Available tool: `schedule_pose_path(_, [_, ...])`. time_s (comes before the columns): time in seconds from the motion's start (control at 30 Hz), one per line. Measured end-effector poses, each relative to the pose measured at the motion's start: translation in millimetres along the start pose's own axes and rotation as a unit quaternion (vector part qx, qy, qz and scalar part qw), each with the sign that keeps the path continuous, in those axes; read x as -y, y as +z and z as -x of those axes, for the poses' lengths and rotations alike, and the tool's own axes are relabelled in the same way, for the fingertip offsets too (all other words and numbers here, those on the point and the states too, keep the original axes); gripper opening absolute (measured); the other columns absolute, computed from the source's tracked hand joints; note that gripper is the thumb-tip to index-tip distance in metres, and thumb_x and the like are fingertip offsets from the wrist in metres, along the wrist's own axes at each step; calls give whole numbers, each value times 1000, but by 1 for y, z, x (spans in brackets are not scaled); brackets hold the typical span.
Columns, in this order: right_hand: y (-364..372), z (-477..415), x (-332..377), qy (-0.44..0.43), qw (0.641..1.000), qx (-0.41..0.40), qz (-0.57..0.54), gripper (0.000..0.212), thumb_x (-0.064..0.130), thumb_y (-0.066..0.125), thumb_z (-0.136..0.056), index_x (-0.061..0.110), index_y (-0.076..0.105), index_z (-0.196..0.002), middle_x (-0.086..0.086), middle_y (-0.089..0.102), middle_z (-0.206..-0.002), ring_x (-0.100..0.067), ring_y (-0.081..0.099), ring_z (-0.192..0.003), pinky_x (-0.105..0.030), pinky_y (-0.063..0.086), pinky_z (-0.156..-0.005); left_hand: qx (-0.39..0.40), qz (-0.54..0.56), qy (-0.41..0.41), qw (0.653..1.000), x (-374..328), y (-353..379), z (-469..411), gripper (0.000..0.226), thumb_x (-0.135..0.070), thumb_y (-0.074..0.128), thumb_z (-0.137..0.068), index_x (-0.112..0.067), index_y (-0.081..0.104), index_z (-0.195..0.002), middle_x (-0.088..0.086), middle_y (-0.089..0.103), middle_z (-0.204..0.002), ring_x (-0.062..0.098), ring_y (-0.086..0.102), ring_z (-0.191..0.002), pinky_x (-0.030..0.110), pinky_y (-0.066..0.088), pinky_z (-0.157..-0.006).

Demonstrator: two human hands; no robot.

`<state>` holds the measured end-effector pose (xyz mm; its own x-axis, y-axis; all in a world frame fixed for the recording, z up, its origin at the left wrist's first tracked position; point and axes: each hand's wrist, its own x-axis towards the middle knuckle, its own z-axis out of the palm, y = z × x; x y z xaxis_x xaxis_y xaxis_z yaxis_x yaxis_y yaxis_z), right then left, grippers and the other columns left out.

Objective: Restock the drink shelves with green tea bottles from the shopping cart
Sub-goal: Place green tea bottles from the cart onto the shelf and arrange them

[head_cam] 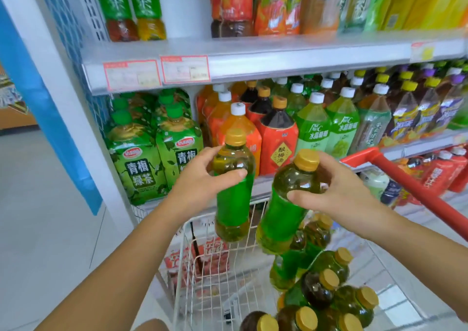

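A person's left hand (200, 176) holds a green-labelled clear plastic tea bottle with a gold cap (233, 199) upright above the front edge of a white wire shopping cart (184, 242). The grip is curled round the bottle's shoulder just below the cap, with the thumb across the front and the fingers behind.

The right hand (336, 191) holds a second bottle of the same kind (286, 211) just beside the first. This one is tilted, with its cap leaning right. The grip is again wrapped round the shoulder, thumb in front. The two bottles are close together but do not touch.

Inside the cart, below the right hand, more gold-capped green tea bottles (329, 287) lie piled on their sides. The red cart handle (417, 191) runs along the right.

Behind the hands stand grey metal drink shelves (278, 62) packed with bottles. Large green plum-tea bottles (136, 158) are at the left, with orange, red and pale green bottles beside them. Pink-edged price tags (131, 75) hang on the shelf edge.
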<state>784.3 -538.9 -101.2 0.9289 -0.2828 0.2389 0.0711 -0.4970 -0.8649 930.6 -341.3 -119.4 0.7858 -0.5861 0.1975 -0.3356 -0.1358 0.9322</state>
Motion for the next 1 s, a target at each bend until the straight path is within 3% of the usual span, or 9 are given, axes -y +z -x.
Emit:
schedule_pose_path(0.07, [-5, -12, 22, -38, 999, -31, -15, 40, 20, 83, -69, 34, 62, -100, 17, 69, -98, -2, 63, -95, -22, 46, -84, -53, 11, 21, 998, -24, -15, -4, 33, -46, 74, -73, -38, 64, -103, -17, 72, -99, -1, 67, -90, 25, 50, -81])
schedule_pose_path(0.17, [-13, -35, 61, -112, 991, -66, -42, 40, 19, 86, -67, 29, 64, -99, 16, 71, -93, 0, 65, -86, -8, 46, -73, -118, 10, 65, 991, -62, -43, -8, 39, -61, 63, -57, -50, 63, -94, -22, 71, -92, 2, 67, -89, 31, 52, -83])
schedule_pose_path(0.27, [-20, -60, 104, -188, 973, -101, -85, 33, 15, 84, -68, 25, 65, -93, 20, 72, -85, 3, 65, -79, -7, 46, -72, -173, 18, 120, 977, -101, -74, -7, 35, -61, 61, -55, -46, 67, -87, -21, 72, -81, -1, 66, -76, 25, 52, -75])
schedule_pose_path(0.37, [-26, -84, 144, -253, 955, -118, -101, 28, 24, 76, -69, 21, 64, -93, 17, 72, -86, 0, 65, -81, -12, 48, -75, -229, -1, 159, 960, -132, -107, -4, 21, -52, 61, -67, -38, 68, -80, -20, 70, -69, -3, 64, -63, 18, 50, -62])
schedule_pose_path(0.5, [-28, -110, 194, -316, 931, -141, -118, 23, 26, 71, -70, 23, 65, -91, 16, 71, -84, 0, 64, -80, -18, 49, -76, -277, -38, 202, 939, -151, -148, 0, 53, -66, 58, -62, -29, 67, -97, -5, 73, -91, 16, 69, -87, 39, 55, -83])
schedule_pose_path(0.6, [-29, -126, 227, -361, 909, -176, -113, 24, 32, 70, -69, 25, 66, -92, 15, 70, -85, -2, 62, -82, -22, 49, -79, -282, -58, 221, 932, -162, -171, -2, 54, -68, 59, -63, -29, 66, -99, -5, 72, -90, 16, 68, -86, 43, 55, -84])
schedule_pose_path(0.73, [-25, -148, 254, -373, 906, -180, -93, 11, 26, 69, -79, 29, 65, -89, 21, 67, -78, 3, 60, -74, -20, 48, -69, -276, -36, 244, 929, -171, -189, -9, 42, -64, 63, -65, -32, 65, -93, -10, 70, -81, 10, 68, -77, 33, 54, -71])
schedule_pose_path(0.87, [-5, -174, 263, -377, 910, -157, -69, 22, 18, 73, -80, 24, 64, -100, 14, 68, -87, 6, 61, -76, -10, 46, -72, -282, -17, 266, 921, -172, -198, -20, 33, -58, 64, -69, -32, 65, -88, -10, 68, -79, 11, 67, -75, 31, 56, -67])
schedule_pose_path(1.0, [19, -205, 254, -347, 930, -120, -15, 36, 25, 76, -78, 24, 60, -111, 14, 67, -97, 6, 61, -83, -6, 45, -70, -288, 19, 272, 918, -169, -202, -30, 31, -58, 63, -70, -32, 65, -87, -9, 70, -78, 12, 69, -74, 30, 56, -63])
